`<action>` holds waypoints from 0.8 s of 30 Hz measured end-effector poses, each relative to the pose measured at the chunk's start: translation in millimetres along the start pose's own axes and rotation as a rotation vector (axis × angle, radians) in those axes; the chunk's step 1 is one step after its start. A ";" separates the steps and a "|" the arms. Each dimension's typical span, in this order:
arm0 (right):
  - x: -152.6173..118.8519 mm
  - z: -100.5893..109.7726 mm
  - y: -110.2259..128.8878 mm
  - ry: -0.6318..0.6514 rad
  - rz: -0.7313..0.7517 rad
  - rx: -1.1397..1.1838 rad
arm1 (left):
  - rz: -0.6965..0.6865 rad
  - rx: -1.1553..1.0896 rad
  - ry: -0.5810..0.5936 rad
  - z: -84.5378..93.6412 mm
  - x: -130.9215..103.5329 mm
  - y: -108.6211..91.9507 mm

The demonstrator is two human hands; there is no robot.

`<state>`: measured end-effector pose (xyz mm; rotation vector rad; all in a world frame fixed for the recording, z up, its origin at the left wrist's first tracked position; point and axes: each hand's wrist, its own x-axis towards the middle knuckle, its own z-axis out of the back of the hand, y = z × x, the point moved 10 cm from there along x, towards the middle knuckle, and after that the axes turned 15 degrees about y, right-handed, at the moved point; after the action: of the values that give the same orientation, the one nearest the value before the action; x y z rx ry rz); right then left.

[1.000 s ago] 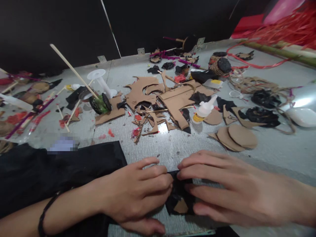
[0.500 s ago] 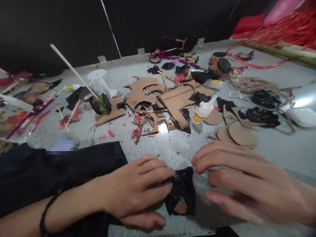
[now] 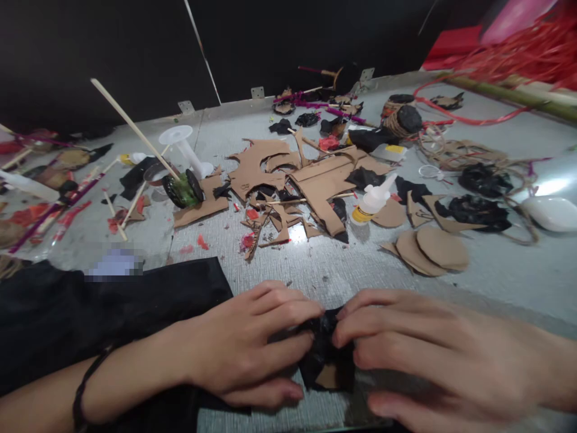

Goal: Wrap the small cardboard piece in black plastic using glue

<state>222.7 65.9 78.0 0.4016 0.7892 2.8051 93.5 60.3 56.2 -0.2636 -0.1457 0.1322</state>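
A small piece of black material (image 3: 321, 346) lies on the grey table near its front edge, with a patch of brown cardboard (image 3: 328, 376) showing at its lower part. My left hand (image 3: 256, 346) rests at its left side, fingertips on the black material, thumb apart below. From the right, my right hand (image 3: 433, 349) touches the piece with its fingertips, its fingers bent and somewhat apart, the thumb lower down. Neither hand grips anything that I can see. Black cloth or sheet (image 3: 180, 294) lies under my left forearm.
Cut cardboard scraps (image 3: 320, 192) cover the middle of the table. Behind my right hand are cardboard discs (image 3: 442, 248) and a glue bottle (image 3: 368, 204). A green roll with a stick (image 3: 183, 191) stands at the left; red strings (image 3: 536, 54) lie at the back right.
My right hand has moved left and slightly down, from beside the black piece onto its right side. My left hand has stayed almost in place.
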 end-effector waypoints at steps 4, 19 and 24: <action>2.1 -9.0 -5.2 0.105 -0.047 0.042 | -0.002 0.003 0.014 -1.4 -0.5 0.0; -0.6 -18.9 -4.3 0.146 -0.084 -0.072 | 0.026 0.086 0.058 -10.9 -0.8 -0.1; 0.5 -20.5 -3.5 0.140 -0.079 -0.087 | 0.046 0.089 0.097 -18.9 -1.2 2.9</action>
<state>216.2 59.1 59.4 0.1569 0.6910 2.8044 95.1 58.2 37.2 -0.1840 -0.0375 0.1710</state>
